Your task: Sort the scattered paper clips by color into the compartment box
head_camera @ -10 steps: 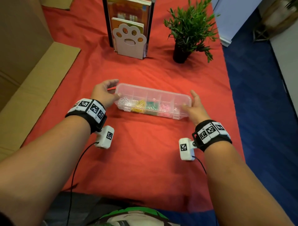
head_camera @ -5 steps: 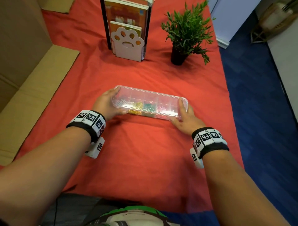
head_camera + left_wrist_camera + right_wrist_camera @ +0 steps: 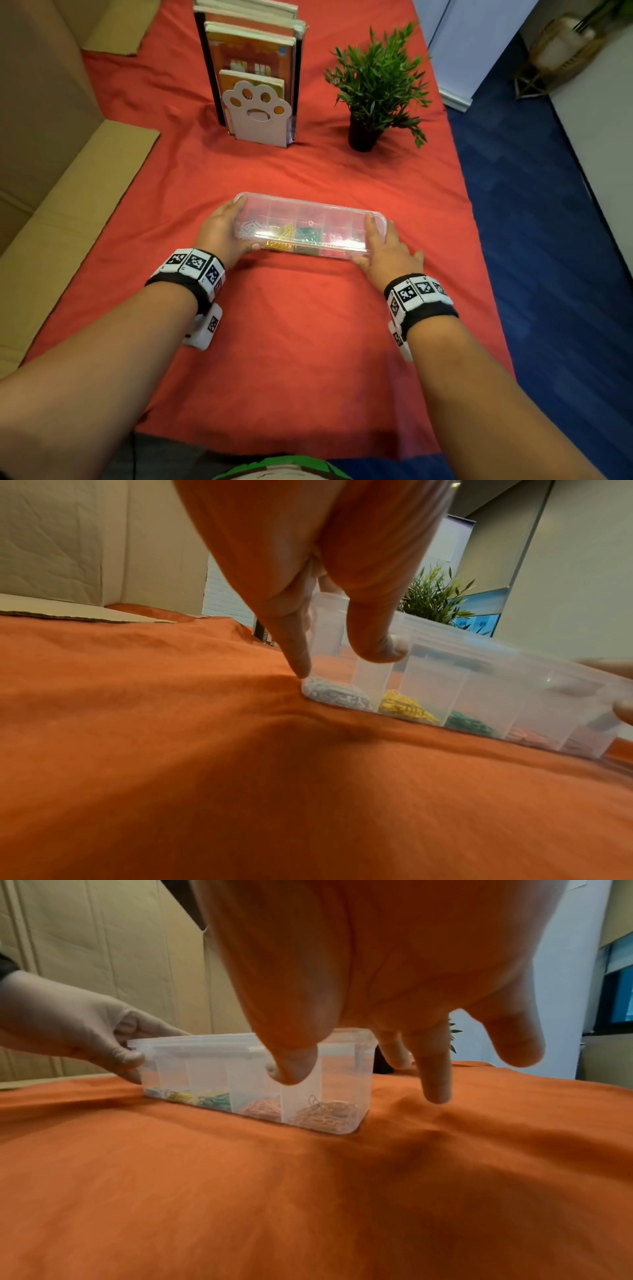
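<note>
The clear compartment box (image 3: pixel 310 210) lies on the red cloth with its lid down. Sorted paper clips show through it: white (image 3: pixel 251 228), yellow (image 3: pixel 286 234), green (image 3: pixel 308 235) and pink (image 3: pixel 337 237), and a rose-gold heap (image 3: pixel 325 1112) in the right end cell. My left hand (image 3: pixel 222 228) grips the box's left end, thumb on the near wall and fingers over the far side. My right hand (image 3: pixel 383 246) holds the right end, its thumb (image 3: pixel 294 1069) pressed on the front wall and a finger on the lid. In the left wrist view the box (image 3: pixel 479 685) runs off to the right.
A paw-shaped bookend with books (image 3: pixel 257 116) and a potted plant (image 3: pixel 373 89) stand at the back of the table. Cardboard (image 3: pixel 68 205) lines the left side. The table's right edge drops to blue floor (image 3: pixel 548 240).
Both hands have closed in from beside the box ends and now clasp them. The thumbs have come onto the near wall and the wrists have dropped lower.
</note>
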`<state>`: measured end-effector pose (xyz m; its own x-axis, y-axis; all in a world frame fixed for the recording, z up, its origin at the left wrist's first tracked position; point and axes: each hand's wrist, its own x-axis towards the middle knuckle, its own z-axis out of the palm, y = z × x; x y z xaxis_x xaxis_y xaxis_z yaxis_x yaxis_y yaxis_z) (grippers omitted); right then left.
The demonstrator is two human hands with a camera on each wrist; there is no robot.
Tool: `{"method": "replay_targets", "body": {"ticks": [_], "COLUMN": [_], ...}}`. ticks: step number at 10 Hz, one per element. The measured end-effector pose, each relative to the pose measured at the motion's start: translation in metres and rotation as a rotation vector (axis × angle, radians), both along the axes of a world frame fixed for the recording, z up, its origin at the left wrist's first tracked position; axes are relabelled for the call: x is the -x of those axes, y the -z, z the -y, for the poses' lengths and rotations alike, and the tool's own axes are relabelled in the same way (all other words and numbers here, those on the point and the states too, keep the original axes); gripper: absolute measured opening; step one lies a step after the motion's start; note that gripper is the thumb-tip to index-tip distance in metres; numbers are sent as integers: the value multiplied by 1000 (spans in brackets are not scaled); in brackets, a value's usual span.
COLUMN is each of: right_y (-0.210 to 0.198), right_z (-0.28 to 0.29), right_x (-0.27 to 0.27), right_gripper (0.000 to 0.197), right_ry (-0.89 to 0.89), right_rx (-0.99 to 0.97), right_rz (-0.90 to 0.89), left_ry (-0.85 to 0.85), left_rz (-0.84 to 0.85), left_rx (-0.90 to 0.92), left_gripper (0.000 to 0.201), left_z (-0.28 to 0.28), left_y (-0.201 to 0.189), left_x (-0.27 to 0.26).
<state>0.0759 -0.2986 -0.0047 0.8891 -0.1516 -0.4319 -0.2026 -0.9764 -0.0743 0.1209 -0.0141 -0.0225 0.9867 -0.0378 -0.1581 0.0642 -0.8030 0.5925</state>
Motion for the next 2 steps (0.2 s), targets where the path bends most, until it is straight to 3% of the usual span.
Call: {"method": "replay_targets", "body": {"ticks": [1,2], "right_y": [-20,-44], "right_z": [-3,2], "right_x": [1,19], "right_gripper": [87,82], "right_ry": [-12,-94], "right_rx": [31,-56], "right_rz": [-51,-43], "left_ry": [9,-55], "left_rz": [-32,35], "left_rx": [4,44], "left_gripper": [109,105], "left_z": [3,-7], "left_y": [-14,-22], "left_x": [3,29]}}
